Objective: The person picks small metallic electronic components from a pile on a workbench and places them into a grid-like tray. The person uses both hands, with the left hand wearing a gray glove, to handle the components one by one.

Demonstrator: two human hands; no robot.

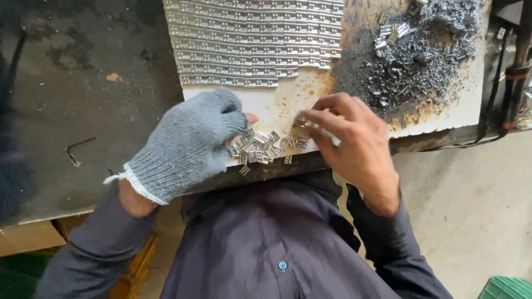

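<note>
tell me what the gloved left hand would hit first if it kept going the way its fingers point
Probably the loose pile of small metal clips on the white board: the left hand points right, its fingers already at the pile's edge. Beyond that pile lies the bare right hand. Depth is hard to judge.
</note>
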